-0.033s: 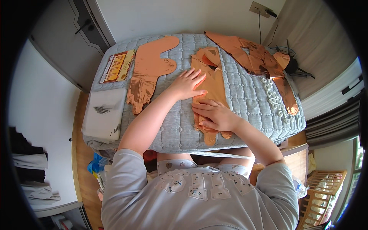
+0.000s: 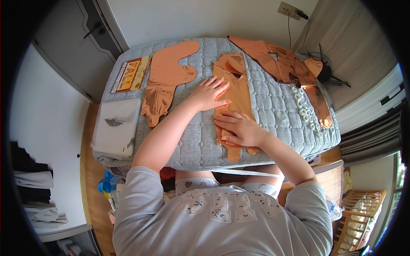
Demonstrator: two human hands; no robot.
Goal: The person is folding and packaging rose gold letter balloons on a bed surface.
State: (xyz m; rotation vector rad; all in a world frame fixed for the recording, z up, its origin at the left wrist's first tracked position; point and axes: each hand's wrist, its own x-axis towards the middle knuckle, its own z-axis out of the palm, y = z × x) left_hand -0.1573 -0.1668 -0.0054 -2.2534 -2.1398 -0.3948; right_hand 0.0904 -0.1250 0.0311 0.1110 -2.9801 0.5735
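A flat, uninflated copper-coloured foil balloon (image 2: pixel 241 96) lies lengthwise in front of me on the quilted grey mattress (image 2: pixel 192 143). My left hand (image 2: pixel 209 94) rests flat on its left side, fingers stretched out. Nearer to me, my right hand (image 2: pixel 241 128) lies palm down across its lower part, fingers extended. Neither hand grips anything. Beneath my palms part of the foil is hidden, and its near end looks folded and creased. To the left lies another flat foil balloon (image 2: pixel 164 64) with rounded lobes. More copper foil balloons (image 2: pixel 273 62) overlap at the far right.
A printed card packet (image 2: pixel 130 74) and a stack of translucent white plastic bags (image 2: pixel 115 128) lie on the mattress's left. Several small white rolls (image 2: pixel 305 109) sit at the right, near a black router-like device (image 2: pixel 326 72) with cables. A wooden slatted frame (image 2: pixel 358 217) stands at lower right.
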